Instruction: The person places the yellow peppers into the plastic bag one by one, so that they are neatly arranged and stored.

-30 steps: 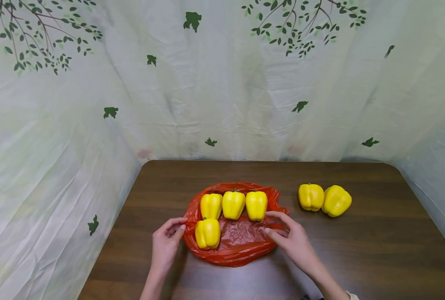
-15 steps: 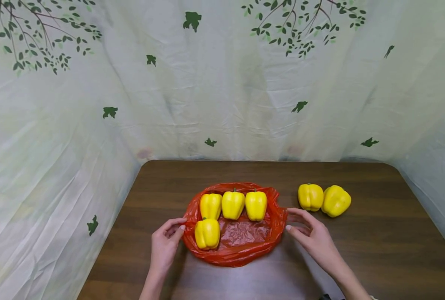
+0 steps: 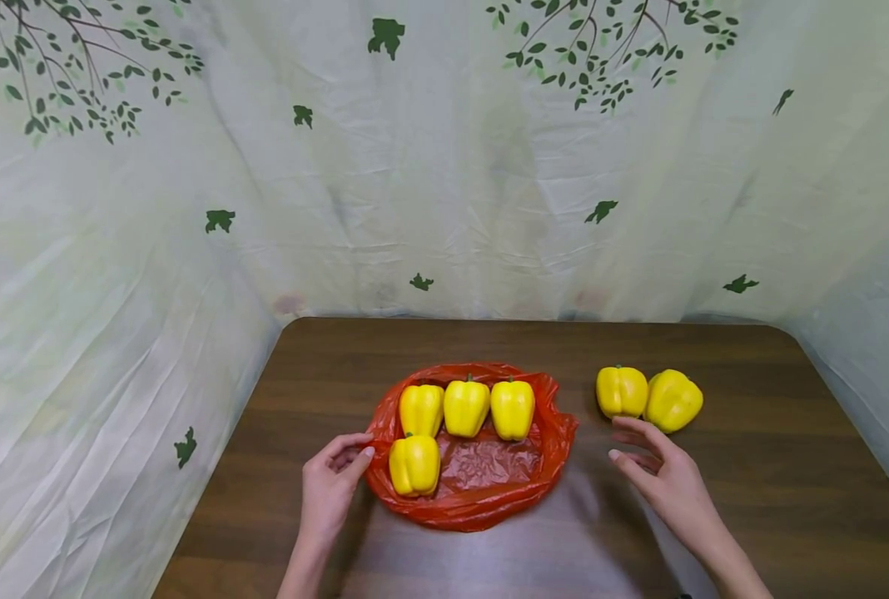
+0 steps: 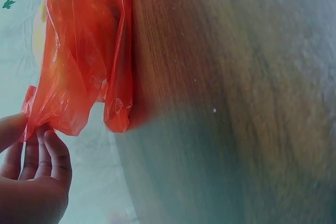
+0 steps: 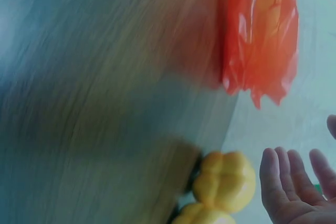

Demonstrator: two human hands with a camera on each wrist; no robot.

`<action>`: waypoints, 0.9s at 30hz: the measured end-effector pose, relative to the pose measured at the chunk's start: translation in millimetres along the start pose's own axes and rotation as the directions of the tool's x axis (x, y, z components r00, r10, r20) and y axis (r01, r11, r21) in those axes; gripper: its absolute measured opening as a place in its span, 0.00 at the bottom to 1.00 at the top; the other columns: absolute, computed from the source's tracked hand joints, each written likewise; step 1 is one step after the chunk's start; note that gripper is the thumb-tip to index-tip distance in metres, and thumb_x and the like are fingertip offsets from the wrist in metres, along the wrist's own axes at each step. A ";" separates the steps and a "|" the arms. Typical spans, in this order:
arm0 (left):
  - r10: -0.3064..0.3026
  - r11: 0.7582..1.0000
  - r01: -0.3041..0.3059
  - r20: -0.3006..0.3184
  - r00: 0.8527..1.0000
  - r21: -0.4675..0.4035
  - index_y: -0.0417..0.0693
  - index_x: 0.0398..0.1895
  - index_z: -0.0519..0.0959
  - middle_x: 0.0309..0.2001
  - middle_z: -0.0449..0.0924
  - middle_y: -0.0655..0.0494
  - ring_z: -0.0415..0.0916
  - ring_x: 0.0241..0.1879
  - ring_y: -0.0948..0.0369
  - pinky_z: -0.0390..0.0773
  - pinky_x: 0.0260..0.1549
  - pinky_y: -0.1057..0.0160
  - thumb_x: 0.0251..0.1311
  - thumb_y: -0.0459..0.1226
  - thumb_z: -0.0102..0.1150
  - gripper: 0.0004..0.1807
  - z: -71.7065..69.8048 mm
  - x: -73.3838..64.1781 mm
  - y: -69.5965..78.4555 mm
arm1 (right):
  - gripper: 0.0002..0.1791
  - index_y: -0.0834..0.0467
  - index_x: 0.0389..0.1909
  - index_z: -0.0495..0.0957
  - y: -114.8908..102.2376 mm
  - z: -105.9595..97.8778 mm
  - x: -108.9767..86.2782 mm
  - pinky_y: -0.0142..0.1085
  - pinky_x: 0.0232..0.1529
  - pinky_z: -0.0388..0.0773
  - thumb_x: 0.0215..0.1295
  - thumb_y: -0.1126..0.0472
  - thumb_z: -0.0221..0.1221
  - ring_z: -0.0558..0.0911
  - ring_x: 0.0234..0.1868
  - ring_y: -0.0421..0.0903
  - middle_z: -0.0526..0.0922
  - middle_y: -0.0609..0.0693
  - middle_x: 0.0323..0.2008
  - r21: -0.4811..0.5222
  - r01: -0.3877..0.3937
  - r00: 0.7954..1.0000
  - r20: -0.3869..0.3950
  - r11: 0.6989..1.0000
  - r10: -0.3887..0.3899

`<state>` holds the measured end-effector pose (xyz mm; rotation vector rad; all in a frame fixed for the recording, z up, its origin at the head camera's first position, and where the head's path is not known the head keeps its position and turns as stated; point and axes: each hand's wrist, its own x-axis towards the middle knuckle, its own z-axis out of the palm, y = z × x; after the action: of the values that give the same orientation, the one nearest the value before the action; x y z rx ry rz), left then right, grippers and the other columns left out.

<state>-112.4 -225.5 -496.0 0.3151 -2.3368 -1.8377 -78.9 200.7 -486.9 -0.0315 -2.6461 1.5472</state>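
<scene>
A red plastic bag point(image 3: 474, 517) lies opened wide on the table, its edge rolled round. Inside, three yellow bell peppers point(image 3: 467, 409) form a back row, and another yellow bell pepper point(image 3: 414, 466) sits in front at the left. My left hand point(image 3: 328, 487) pinches the bag's left edge between thumb and fingers; the left wrist view shows the red film point(image 4: 79, 61) at its fingertips. Off the bag's right side, my right hand point(image 3: 669, 482) holds nothing, its fingers point(image 5: 299, 177) loosely bent. Just beyond it are two yellow bell peppers point(image 3: 621, 391) side by side.
The brown wooden table point(image 3: 774, 466) has rounded far corners. A pale cloth point(image 3: 459, 166) printed with leaves and branches hangs behind it and along both sides.
My right hand has let go of the bag's right edge and moved right toward the two loose peppers. My left hand keeps its place at the left edge.
</scene>
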 end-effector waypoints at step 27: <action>0.048 0.999 -0.048 -0.007 0.999 -0.019 0.40 0.43 0.85 0.39 0.81 0.44 0.73 0.30 0.56 0.71 0.21 0.69 0.60 0.27 0.64 0.08 2.9 1.8 -2.3 | 0.25 0.59 0.62 0.74 29.7 -60.3 14.3 0.16 0.37 0.71 0.66 0.59 0.64 0.74 0.40 0.21 0.78 0.58 0.55 -0.201 0.097 0.964 -0.224 0.975 -0.143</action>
<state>-114.7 -223.8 -498.9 0.2606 -2.3003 -1.8330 -89.2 268.5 -482.5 -0.0613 -2.5413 1.1720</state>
